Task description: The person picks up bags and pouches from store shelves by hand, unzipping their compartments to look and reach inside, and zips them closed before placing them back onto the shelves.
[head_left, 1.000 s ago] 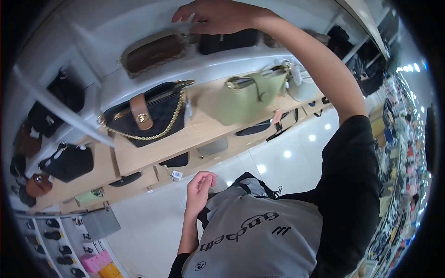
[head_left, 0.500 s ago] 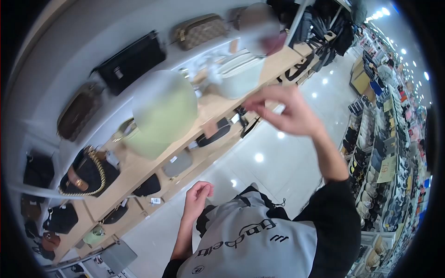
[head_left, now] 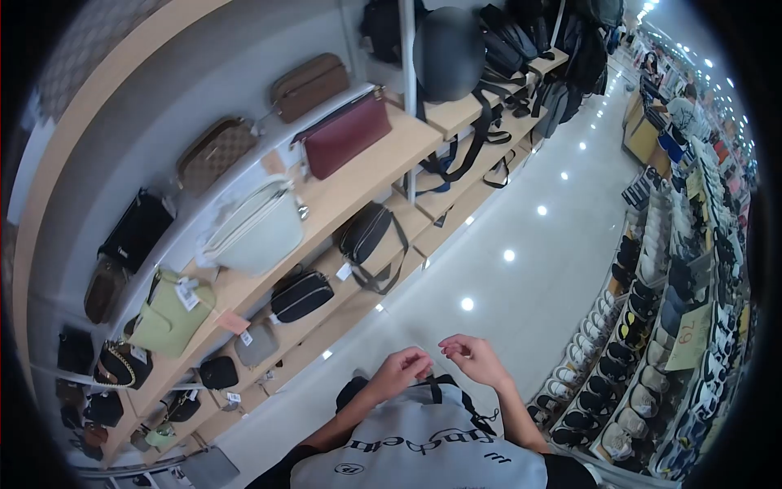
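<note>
My left hand (head_left: pixel 403 371) is in front of my chest, its fingers curled in with nothing visible in them. A small gap to its right, my right hand (head_left: pixel 475 361) has loosely bent fingers, thumb and forefinger apart, holding nothing. Both are above the grey-and-black shirt (head_left: pixel 423 432) and a dark strap or cord at its front. Neither hand touches the bags on the shelf. Closest on the left are a black shoulder bag (head_left: pixel 366 232), a black pouch bag (head_left: pixel 301 296) and a pale mint handbag (head_left: pixel 259 232).
Wooden shelves (head_left: pixel 338 191) run along the left with a burgundy bag (head_left: pixel 346 134), a light green bag (head_left: pixel 171 314) and backpacks (head_left: pixel 505 41) farther off. Racks of shoes (head_left: pixel 631 334) line the right. A shiny tiled floor (head_left: pixel 505 220) lies between; a person (head_left: pixel 688 114) is far away.
My right hand has come down from near the shelf toward my left hand, which moved right. The view has swung right, showing more of the aisle and shoes.
</note>
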Tool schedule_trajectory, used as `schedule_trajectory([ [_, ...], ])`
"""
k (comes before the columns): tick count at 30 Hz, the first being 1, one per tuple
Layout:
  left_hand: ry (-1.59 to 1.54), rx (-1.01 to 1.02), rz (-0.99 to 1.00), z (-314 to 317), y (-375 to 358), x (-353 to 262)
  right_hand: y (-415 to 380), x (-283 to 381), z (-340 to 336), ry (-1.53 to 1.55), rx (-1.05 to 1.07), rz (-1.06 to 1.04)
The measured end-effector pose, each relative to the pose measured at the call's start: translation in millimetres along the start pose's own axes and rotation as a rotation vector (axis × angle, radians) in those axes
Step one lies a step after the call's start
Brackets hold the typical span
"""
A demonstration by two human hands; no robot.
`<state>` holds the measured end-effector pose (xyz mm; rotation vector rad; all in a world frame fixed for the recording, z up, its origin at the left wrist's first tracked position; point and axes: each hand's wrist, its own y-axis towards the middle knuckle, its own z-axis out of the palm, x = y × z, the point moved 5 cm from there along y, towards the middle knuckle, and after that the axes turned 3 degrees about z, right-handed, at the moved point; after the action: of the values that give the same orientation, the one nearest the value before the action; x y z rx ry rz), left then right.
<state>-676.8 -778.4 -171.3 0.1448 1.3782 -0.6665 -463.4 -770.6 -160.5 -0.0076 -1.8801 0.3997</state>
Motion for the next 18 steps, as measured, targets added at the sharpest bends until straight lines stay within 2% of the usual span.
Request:
schedule_trajectory([
  [3, 0.017, 0.086, -0.037, 18, 35, 3, 22, 2, -35, -0.080, -0.011, -0.058],
  [6, 0.015, 0.028, -0.108, 20, 67, -3, 54, 6, -60, -0.233, -0.009, -0.147],
  [11, -0.078, 0.011, -0.086, -7, 144, -12, 124, 19, -75, -0.306, 0.039, -0.226],
  [16, -0.045, 0.032, 0.085, -34, 234, -63, 192, 52, -110, -0.356, 0.043, -0.224],
  [18, -0.065, -0.001, 0.146, -41, 260, -98, 211, 77, -135, -0.235, 0.014, -0.214],
])
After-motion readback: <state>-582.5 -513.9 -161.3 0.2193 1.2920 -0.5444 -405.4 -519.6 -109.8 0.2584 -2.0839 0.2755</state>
